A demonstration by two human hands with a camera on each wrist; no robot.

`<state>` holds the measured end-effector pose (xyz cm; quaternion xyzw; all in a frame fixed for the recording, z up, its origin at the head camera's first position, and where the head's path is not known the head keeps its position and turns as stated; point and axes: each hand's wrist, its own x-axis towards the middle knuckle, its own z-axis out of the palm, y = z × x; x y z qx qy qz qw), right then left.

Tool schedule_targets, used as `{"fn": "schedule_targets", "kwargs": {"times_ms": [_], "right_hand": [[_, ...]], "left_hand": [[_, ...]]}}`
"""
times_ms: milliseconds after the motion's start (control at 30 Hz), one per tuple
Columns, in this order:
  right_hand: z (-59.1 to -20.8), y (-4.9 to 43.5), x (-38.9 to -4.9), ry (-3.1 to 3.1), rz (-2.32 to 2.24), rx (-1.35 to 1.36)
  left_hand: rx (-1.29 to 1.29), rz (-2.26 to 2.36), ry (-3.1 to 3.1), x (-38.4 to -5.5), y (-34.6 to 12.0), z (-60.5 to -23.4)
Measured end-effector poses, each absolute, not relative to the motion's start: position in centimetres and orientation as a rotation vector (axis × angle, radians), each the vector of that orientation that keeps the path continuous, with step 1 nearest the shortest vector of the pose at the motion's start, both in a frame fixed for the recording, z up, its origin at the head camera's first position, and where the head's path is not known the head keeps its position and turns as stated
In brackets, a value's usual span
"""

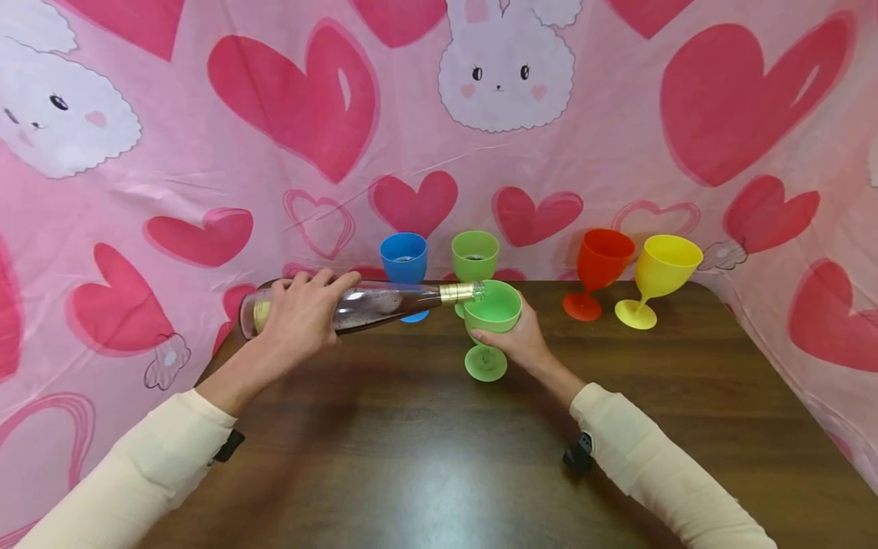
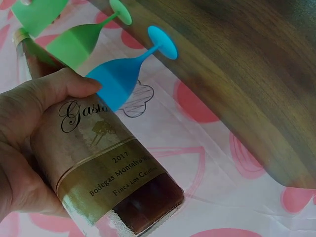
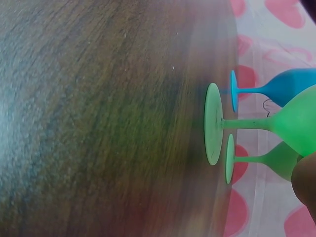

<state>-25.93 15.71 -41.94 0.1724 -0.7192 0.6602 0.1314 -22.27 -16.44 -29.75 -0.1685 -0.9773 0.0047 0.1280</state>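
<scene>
My left hand (image 1: pixel 302 311) grips a wine bottle (image 1: pixel 391 303) around its body, with a printed label (image 2: pixel 118 158) showing in the left wrist view. The bottle lies nearly level, its neck pointing right, and dark liquid shows through the glass. Its mouth is right at the rim of a light green goblet (image 1: pixel 495 309). Around that goblet's bowl my right hand (image 1: pixel 519 335) curls, thumb at the front. In the right wrist view the goblet's foot (image 3: pixel 213 123) faces the wooden table, and only the thumb (image 3: pixel 304 180) of the hand shows.
Behind the bottle stand a blue goblet (image 1: pixel 403 258) and a second green goblet (image 1: pixel 475 255), both with dark liquid inside. Farther right are a red goblet (image 1: pixel 604 259) and a yellow goblet (image 1: pixel 664 267). A pink heart-patterned cloth (image 1: pixel 411 152) hangs behind the wooden table (image 1: pixel 384 457).
</scene>
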Motion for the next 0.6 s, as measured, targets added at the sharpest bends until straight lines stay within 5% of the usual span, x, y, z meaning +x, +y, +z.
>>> {"fn": "schedule_targets", "kwargs": {"times_ms": [600], "right_hand": [[-41.94, 15.71, -26.21, -2.096, 1.897, 0.491]], "left_hand": [[-0.500, 0.020, -2.836, -22.51, -16.42, -29.43]]}}
